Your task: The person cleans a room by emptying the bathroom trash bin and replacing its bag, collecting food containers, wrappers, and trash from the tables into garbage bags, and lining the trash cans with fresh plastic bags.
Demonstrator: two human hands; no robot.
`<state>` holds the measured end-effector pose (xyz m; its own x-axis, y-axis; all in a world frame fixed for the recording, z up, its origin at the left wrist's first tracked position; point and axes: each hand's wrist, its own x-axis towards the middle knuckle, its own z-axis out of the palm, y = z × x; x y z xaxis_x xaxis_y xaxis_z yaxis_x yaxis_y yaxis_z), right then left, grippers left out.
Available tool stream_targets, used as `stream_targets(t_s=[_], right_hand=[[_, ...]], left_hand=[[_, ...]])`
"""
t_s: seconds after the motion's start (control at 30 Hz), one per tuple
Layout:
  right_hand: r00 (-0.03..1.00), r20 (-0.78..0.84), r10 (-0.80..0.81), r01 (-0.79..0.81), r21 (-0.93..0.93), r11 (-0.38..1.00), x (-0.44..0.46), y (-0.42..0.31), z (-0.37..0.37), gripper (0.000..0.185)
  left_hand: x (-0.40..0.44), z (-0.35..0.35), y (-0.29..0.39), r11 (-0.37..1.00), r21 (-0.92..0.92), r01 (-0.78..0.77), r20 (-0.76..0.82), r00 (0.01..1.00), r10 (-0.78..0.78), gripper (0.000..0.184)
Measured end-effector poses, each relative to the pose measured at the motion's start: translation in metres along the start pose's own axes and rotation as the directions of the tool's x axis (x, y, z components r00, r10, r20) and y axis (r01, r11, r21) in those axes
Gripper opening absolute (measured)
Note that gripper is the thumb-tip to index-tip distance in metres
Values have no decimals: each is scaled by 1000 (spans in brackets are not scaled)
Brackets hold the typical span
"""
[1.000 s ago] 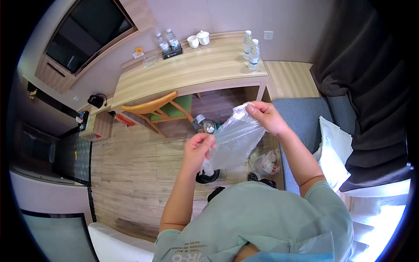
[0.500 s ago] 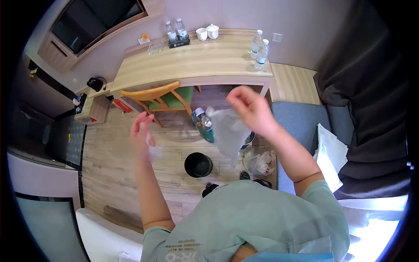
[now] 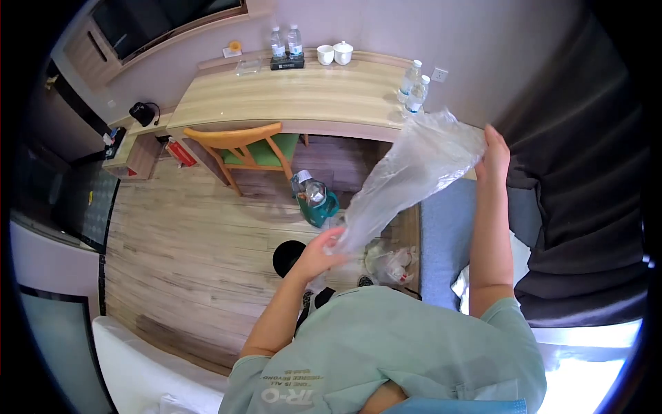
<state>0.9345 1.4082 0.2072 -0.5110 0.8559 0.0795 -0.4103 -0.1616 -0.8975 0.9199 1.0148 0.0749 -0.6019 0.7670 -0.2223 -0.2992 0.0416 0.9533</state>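
A clear, thin plastic bag [image 3: 414,165] is stretched slantwise between my two hands above the floor. My right hand [image 3: 494,155] is closed on its upper right end, level with the front of the sofa. Its lower left end is pinched in my left hand [image 3: 323,254], just in front of my body. The bag looks long, flat and crumpled, with nothing visible inside. Below and beside my left hand stands a round black trash bin [image 3: 284,257], partly covered by that hand and forearm.
A teal bag [image 3: 318,210] with bottles stands on the floor near the green-seated chair [image 3: 241,148]. A knotted clear bag of trash [image 3: 392,263] lies by the grey sofa [image 3: 441,241]. On the desk [image 3: 276,96] are water bottles [image 3: 416,93] and white cups [image 3: 334,54].
The bag hung loosely below my right hand and is now spread out and raised. My left hand came right to its lower end; my right hand moved right.
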Motion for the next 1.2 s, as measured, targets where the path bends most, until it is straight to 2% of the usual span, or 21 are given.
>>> stream_targets(t_s=[0.03, 0.07, 0.13, 0.17, 0.2, 0.23, 0.27, 0.3, 0.33, 0.4, 0.47, 0.5, 0.53, 0.57, 0.67, 0.73, 0.8, 0.83, 0.9, 1.03, 1.2], right_hand=[[999, -38, 34, -33, 26, 999, 11, 13, -22, 21], [996, -92, -19, 11, -86, 996, 21, 29, -50, 26], [987, -141, -82, 54, -196, 979, 16, 36, -74, 31], [980, -122, -157, 45, -636, 770, 8, 36, -78, 39], [974, -70, -216, 18, -924, 381, -2, 34, -78, 47], [921, 193, -339, 276, -937, 216, -16, 33, -75, 56], [792, 452, -410, 503, -864, 19, -32, 32, -67, 64], [732, 612, -299, 669, -728, 150, -49, 32, -53, 75], [564, 816, -126, 756, -449, 477, -75, 22, -26, 80], [297, 942, 159, 792, -336, 509, -128, 29, 3, 72], [86, 751, 655, 727, -496, 474, -139, 68, 5, 53], [63, 752, 657, 741, -476, 474, -146, 67, 6, 53], [241, 732, 637, 620, -621, 480, -154, 65, 5, 40], [413, 671, 616, 466, -737, 490, -159, 65, 6, 29], [421, 694, 584, 461, -718, 522, -172, 82, 4, 26], [481, 697, 532, 415, -716, 562, -173, 85, 1, 24], [544, 688, 481, 372, -711, 596, -171, 82, -3, 23], [571, 679, 461, 349, -709, 613, -170, 78, -6, 22], [619, 658, 430, 310, -707, 636, -169, 73, -12, 21], [670, 616, 415, 261, -718, 645, -164, 74, -26, 22], [680, 585, 442, 224, -740, 635, -164, 82, -29, 22]], left_hand=[[8, 1, -2, 994, 78, 72, -51, 996, -69, 52], [15, 1, -2, 977, 152, 147, -106, 986, -132, 37], [18, 0, 11, 983, 136, 120, -100, 989, -107, 28], [19, 0, 19, 988, 122, 99, -94, 992, -87, 21], [20, 1, 27, 988, 126, 92, -94, 992, -81, 21], [21, 3, 37, 976, 189, 105, -54, 994, -96, 20], [23, 5, 46, 962, 249, 114, -17, 993, -113, 19], [25, 10, 56, 946, 324, -3, 21, 1000, -4, 19], [30, 15, 63, 947, 321, -11, 17, 1000, 6, 19], [45, 24, 80, 768, 537, -350, 284, 932, 226, 24], [45, 42, 120, 704, 612, -360, 318, 927, 198, 25], [45, 50, 138, 489, 767, -415, 336, 910, 244, 25], [44, 58, 156, 242, 871, -428, 361, 891, 274, 25], [42, 68, 182, 150, 882, -446, 405, 882, 240, 23], [23, 112, 247, -153, 831, -535, 555, 816, 163, 18], [2, 137, 275, -67, 772, -632, 621, 728, 290, 15], [-20, 139, 279, 34, 611, -791, 628, 511, 586, 17], [-34, 137, 276, 94, 559, -824, 587, 473, 657, 24], [-60, 122, 289, 79, 521, -850, 665, 462, 587, 43], [-89, 87, 272, 251, 573, -780, 682, 624, 380, 36], [-108, 53, 215, 497, 702, -510, 535, 838, 104, 29]])
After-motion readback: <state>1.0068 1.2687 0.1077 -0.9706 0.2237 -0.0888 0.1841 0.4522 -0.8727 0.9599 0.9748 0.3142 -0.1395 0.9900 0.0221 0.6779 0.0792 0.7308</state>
